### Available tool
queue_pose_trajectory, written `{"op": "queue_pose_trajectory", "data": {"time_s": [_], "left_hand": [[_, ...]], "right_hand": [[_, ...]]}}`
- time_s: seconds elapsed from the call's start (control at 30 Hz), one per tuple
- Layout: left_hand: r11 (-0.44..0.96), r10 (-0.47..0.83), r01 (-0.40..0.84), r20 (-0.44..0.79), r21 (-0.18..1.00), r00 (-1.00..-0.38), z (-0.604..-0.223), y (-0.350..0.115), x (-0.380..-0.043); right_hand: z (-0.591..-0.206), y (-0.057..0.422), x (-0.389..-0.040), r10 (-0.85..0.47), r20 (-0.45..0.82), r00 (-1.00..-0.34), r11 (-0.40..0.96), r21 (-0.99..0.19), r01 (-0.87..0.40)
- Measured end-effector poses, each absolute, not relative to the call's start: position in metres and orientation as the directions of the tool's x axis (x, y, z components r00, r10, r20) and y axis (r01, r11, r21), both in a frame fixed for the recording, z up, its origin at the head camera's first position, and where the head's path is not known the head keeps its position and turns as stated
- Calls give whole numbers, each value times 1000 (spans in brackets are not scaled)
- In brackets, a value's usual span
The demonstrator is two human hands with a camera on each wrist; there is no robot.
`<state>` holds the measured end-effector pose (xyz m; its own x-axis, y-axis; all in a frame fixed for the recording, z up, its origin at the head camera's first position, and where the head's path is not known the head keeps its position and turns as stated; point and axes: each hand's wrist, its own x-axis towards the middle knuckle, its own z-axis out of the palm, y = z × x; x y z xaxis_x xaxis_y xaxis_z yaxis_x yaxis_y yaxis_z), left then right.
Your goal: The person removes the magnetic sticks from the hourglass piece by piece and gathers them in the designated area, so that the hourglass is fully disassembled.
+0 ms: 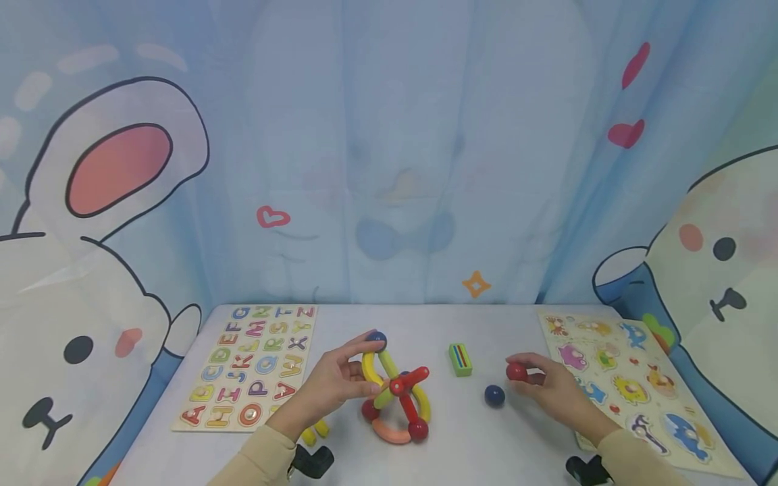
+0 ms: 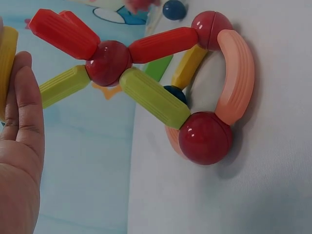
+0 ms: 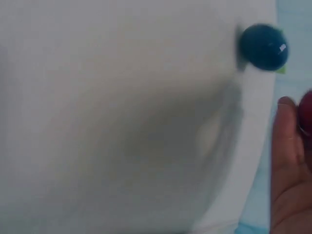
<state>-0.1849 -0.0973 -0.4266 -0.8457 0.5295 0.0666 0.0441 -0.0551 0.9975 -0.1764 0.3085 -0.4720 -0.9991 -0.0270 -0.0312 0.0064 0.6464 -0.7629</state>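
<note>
Left hand (image 1: 331, 385): I held a yellow curved stick (image 1: 368, 368) with my thumb and fingers, just below a blue ball (image 1: 377, 339) at the top of the frame.
Right hand (image 1: 556, 388): I pinched a red ball (image 1: 516, 371) between thumb and fingertips, well apart from the frame and near the picture board.
Ball-and-stick frame (image 1: 408, 406): it stood on the white surface (image 1: 462, 439), in front of me and just beside my left hand.
Hub: a glossy red ball (image 2: 108, 63) joined red and yellow-green sticks, some slanting down and others sticking outward.
Base: a peach curved stick (image 2: 239, 78) linked two more red balls, which rested low against the surface; another yellow curved stick (image 1: 423, 405) rose on the far right side.
Loose blue ball (image 1: 495, 396): it lay on the surface between the frame and my right hand, nearer the hand and touching neither.
Striped block (image 1: 460, 361): green-ended, it lay farther back, between my two hands.
Yellow pieces (image 1: 316, 432): they lay near my left wrist, partly hidden by it.
Letter board (image 1: 235, 412): it lay flat to the left, its near right part behind my left arm.
Picture board (image 1: 656, 406): it lay flat to the right, partly under my right forearm in the head view.
Curtain (image 1: 401, 135): pale blue with cartoon animals, it hung behind everything.
</note>
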Motion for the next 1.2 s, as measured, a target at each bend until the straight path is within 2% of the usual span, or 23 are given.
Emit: {"op": "queue_pose_trajectory", "data": {"time_s": [0.2,0.47,0.83,1.2], "left_hand": [[-53,521,30,53,998,-852,-426,-97,-185],[-69,534,23,56,997,-844,-426,-98,-184],[-52,527,39,60,998,-848,-426,-99,-184],[-51,525,43,63,998,-849,-426,-98,-184]], "right_hand": [[-491,320,-181,-31,-121,-992,734,-677,60],[-499,319,-180,-53,-101,-993,762,-647,25],[-504,320,-182,-42,-123,-991,764,-644,48],[-497,321,-181,-63,-125,-990,788,-615,27]]}}
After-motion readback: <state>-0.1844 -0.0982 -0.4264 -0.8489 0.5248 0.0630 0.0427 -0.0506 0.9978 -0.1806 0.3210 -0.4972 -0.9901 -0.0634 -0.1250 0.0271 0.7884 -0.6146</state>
